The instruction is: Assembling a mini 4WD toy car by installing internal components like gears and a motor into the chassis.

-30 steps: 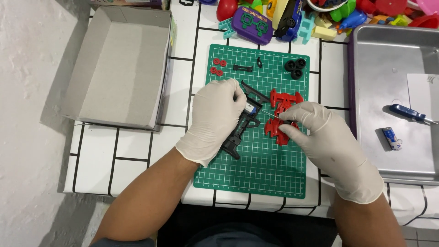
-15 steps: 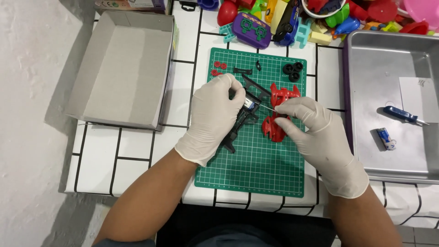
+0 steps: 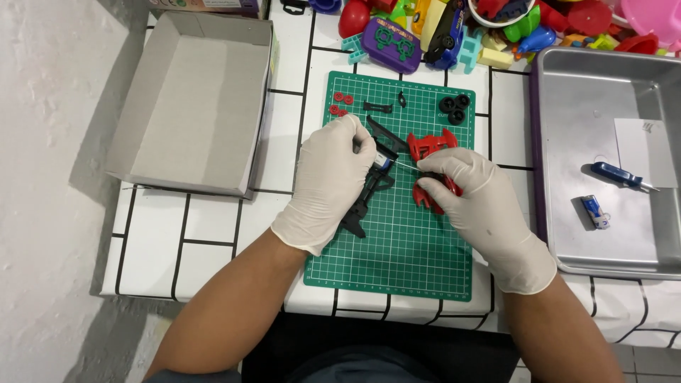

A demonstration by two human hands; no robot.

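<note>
Seen from above, a white tiled table with black grid lines. At far left sits an empty grey cardboard box (image 3: 195, 99), open side up. To its right lies a green cutting mat (image 3: 397, 248), where both gloved hands work.

The left hand (image 3: 330, 184), in a white glove, lies over the left part of the mat with fingers curled down, pressing on a black toy car chassis (image 3: 369, 188). The chassis sticks out from under the fingers on their right side, its lower end pointing toward the person. A small blue and silver part shows at the chassis, just beside the fingertips.

The right hand (image 3: 479, 206), also gloved, rests just to the right of the chassis. Its thumb and forefinger pinch a thin screwdriver (image 3: 403, 167) whose tip reaches left to the chassis. Under and beside this hand lies a red toy car body (image 3: 429, 145), touching the fingers.

Near the top of the mat are small red wheel hubs (image 3: 340, 103) and black tyres (image 3: 454, 108). Beyond the mat lies a heap of coloured plastic toys (image 3: 454, 28). At far right, a metal tray (image 3: 603, 234) holds a blue-handled screwdriver (image 3: 617, 174), a small blue battery-like piece (image 3: 594, 211) and a sheet of white paper (image 3: 644, 152).
</note>
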